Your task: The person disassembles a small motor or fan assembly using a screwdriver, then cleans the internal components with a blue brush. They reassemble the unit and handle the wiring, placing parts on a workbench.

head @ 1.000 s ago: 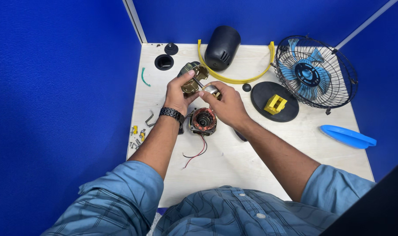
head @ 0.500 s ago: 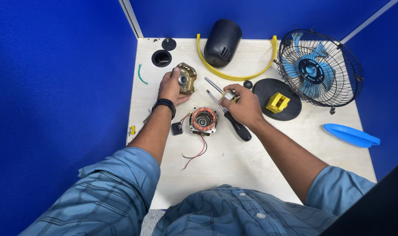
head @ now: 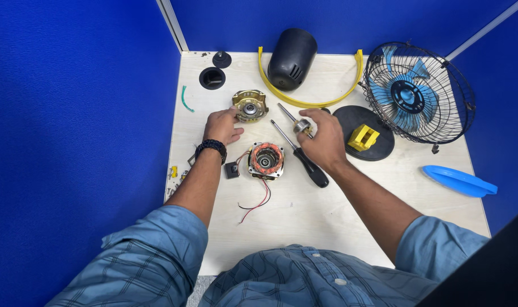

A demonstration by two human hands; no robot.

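My left hand (head: pixel 221 126) lies on the table with its fingertips at the left edge of a brass-coloured motor end cover (head: pixel 250 106), which sits flat on the tabletop. My right hand (head: pixel 325 142) is closed on a metal rotor with a thin shaft (head: pixel 298 123) and holds it just above the table. A black-handled screwdriver (head: pixel 310 167) lies partly under that hand. Between my hands sits the stator (head: pixel 265 160) with copper windings and loose red and black wires (head: pixel 258 202).
At the back stand a black motor housing (head: pixel 292 57) and a yellow curved bracket (head: pixel 313 102). On the right are a fan cage with blue blades (head: pixel 418 94), a black base with a yellow block (head: pixel 364 137) and a blue plastic piece (head: pixel 458 181). Black caps (head: pixel 212 78) and small screws (head: pixel 173 171) lie on the left.
My left hand has lowered the end cover onto the table. My right hand, with the rotor, has moved apart to the right, above the screwdriver.
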